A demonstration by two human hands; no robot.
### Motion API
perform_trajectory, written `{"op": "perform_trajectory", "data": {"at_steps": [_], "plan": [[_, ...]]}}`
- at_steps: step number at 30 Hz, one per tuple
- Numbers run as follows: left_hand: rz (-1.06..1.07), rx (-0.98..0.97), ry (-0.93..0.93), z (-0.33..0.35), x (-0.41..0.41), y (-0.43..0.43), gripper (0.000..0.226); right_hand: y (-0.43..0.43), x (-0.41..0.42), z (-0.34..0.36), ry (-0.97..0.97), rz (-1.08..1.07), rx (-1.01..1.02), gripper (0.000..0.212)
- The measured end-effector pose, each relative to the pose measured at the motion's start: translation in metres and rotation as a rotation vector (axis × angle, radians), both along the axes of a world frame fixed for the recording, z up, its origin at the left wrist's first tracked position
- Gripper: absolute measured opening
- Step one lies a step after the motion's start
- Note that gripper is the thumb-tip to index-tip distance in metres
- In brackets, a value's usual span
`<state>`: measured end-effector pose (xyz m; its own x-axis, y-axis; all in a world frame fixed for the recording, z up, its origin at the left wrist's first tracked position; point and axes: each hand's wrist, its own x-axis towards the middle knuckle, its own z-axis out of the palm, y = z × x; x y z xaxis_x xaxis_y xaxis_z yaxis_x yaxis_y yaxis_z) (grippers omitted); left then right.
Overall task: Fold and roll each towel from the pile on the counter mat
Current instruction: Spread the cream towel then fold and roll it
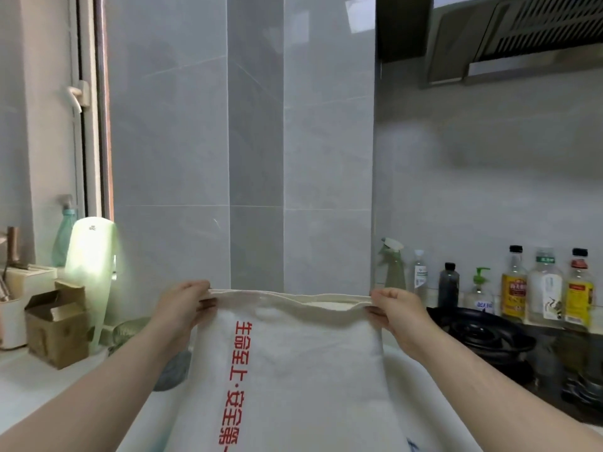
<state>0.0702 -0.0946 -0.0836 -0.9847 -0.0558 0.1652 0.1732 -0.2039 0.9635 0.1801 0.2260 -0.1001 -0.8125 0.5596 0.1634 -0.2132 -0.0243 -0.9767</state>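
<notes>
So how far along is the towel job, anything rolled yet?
Done: no rolled towel shows in this view. In hand: the white cloth towel with red printed characters is held up, left hand and right hand each pinching a top corner; the top edge shows two layers, so a first fold may be in. Left: finishing the fold, the roll, and any other towels; the pile is out of view.
</notes>
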Motion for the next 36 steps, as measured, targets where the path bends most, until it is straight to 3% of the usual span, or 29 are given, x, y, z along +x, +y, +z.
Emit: {"op": "perform_trajectory", "data": {"at_steps": [3,7,9,14,18,21,27,31,36], "plan": [[0.037,0.015,-0.028,-0.013,-0.004,0.0,0.015,0.002,-0.003,-0.012,-0.005,-0.069,-0.054,0.023],[0.041,-0.043,-0.134,-0.031,-0.005,-0.007,0.015,0.01,0.003,-0.031,-0.113,-0.072,-0.074,0.009],[-0.018,0.009,-0.263,-0.039,-0.003,-0.011,0.02,0.01,0.008,-0.038,-0.178,-0.047,-0.132,0.015],[-0.202,0.123,-0.567,-0.055,0.029,-0.034,0.02,0.006,0.037,-0.053,-0.379,0.145,-0.375,0.026],[-0.29,-0.005,-0.688,-0.078,0.051,-0.055,0.037,0.008,0.065,-0.075,-0.549,0.374,-0.268,0.037],[-0.342,-0.1,-0.679,-0.092,0.059,-0.065,0.052,0.008,0.07,-0.093,-0.6,0.433,-0.172,0.037],[-0.212,-0.255,-0.496,-0.107,0.049,-0.053,0.023,-0.005,0.057,-0.104,-0.431,0.27,-0.009,0.024],[-0.204,-0.287,-0.454,-0.113,0.037,-0.045,0.024,-0.007,0.047,-0.108,-0.411,0.258,0.058,0.034],[-0.274,-0.214,-0.435,-0.123,0.028,-0.042,0.039,0.0,0.041,-0.113,-0.383,0.343,-0.078,0.058]]}}
